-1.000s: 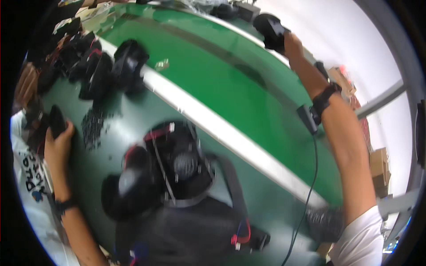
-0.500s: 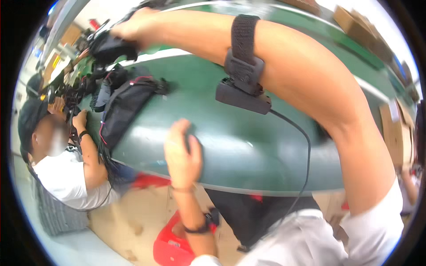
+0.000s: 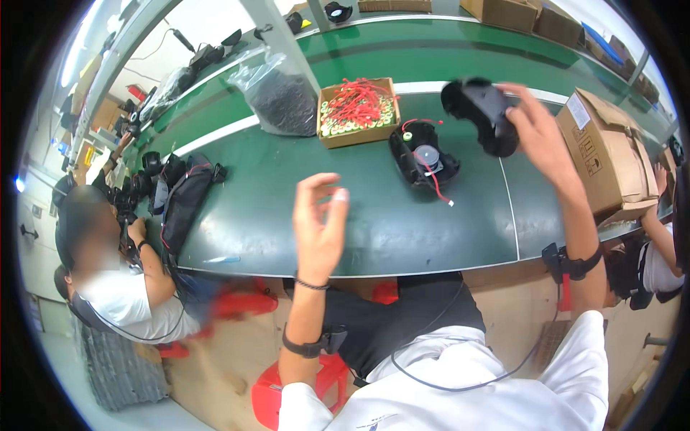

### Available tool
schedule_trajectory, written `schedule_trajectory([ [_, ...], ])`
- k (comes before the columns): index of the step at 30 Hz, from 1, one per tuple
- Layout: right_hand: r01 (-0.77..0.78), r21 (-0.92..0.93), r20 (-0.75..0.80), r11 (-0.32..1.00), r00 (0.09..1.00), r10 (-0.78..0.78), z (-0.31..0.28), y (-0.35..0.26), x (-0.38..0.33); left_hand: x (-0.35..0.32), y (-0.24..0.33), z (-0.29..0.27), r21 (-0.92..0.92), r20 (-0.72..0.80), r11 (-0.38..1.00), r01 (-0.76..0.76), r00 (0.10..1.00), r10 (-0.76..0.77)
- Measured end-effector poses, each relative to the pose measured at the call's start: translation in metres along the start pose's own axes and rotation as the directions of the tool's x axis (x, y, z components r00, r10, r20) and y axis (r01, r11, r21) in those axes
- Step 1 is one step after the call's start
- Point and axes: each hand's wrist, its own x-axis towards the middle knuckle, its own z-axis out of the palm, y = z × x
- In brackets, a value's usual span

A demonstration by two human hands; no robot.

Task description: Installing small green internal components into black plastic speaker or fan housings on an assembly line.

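My right hand [image 3: 535,133] grips a black moulded plastic shell [image 3: 483,113] by its right side, raised over the right part of the green table. To its left, a second black shell [image 3: 402,161] lies on the table, with a round grey speaker-like part [image 3: 428,156] and red wires in it. My left hand [image 3: 318,226] hovers over the table's near middle, fingers apart and nothing in them. Beyond it stands a small open cardboard box [image 3: 352,136], full of red wires [image 3: 359,97] and small round pale-green parts.
A clear bag of dark small pieces [image 3: 284,104] leans beside a metal post. Cardboard cartons [image 3: 611,154] stand at the right edge. At the left, a black bag-like item [image 3: 188,194] lies near a seated co-worker [image 3: 118,273]. A green belt [image 3: 417,50] runs along the back.
My right arm, stretched across to the far left with a black object in hand, has swung back to the right, holding the black shell. The view has shifted; my left hand stays open.
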Motion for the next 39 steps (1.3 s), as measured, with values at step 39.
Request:
schedule_trajectory([
  [39,0.125,-0.101,0.422,0.987,0.904,-0.071,0.113,0.01,-0.006,0.083,0.015,0.058,0.694,0.589,0.447,-0.564,0.802,0.097],
])
